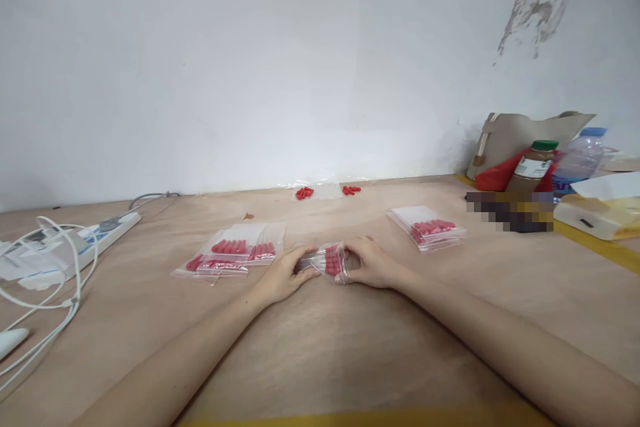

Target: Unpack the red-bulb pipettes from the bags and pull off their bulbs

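Between my two hands is a small clear plastic bag [320,259] with several red pieces showing through it. My left hand [287,273] grips its left end, thumb below and fingers above. The right end is pinched by my right hand [373,264], next to the red pieces. To the left lies a spread pile of flat clear bags [257,235], each with a row of red pieces inside. On the right is another stack of such bags [406,215]. What the red pieces are, I cannot make out.
Loose red pieces [305,193] lie on clear plastic by the wall. A white power strip [117,230] with tangled cables is at the left. At the right stand a green-capped bottle [533,167], a blue-capped bottle [583,157] and a beige bag [530,130].
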The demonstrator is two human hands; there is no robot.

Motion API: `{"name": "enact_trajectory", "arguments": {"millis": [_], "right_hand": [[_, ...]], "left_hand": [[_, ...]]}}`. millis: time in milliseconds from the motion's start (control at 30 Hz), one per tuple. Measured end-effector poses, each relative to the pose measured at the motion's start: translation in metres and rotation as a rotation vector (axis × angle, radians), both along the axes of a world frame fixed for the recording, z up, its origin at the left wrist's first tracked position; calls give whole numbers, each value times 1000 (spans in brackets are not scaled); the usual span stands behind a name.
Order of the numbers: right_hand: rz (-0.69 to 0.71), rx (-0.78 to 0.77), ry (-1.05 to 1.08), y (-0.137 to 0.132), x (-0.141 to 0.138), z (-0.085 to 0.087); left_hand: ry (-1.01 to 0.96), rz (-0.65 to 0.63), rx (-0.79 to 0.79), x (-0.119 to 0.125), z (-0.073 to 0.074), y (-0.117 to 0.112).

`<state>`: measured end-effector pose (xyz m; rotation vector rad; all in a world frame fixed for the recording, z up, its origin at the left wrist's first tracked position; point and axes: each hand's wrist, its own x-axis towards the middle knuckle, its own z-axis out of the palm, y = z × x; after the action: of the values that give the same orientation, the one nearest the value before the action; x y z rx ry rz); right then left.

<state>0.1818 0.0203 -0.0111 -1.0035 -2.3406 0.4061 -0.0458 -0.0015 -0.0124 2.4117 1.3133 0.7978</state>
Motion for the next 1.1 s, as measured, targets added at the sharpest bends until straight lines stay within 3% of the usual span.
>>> {"name": "enact_trajectory", "arguments": {"millis": [333,433,600,767,967,1100], "right_hand": [[20,-71,37,-4,2,4],[82,-55,24,-6,4,5],[45,1,-9,-5,4,3],[73,-188,48,0,6,1],[108,-133,128,1,3,-5],[190,-350,326,8,2,-13]], "left_hand": [[-1,17,-39,0,-1,0],[5,2,-28,-1,-1,0],[20,27,-21,-1,0,-2],[32,34,-5,-2,-1,-1],[13,42,29,-2,-2,0],[17,42,20,-2,-1,-1]]}}
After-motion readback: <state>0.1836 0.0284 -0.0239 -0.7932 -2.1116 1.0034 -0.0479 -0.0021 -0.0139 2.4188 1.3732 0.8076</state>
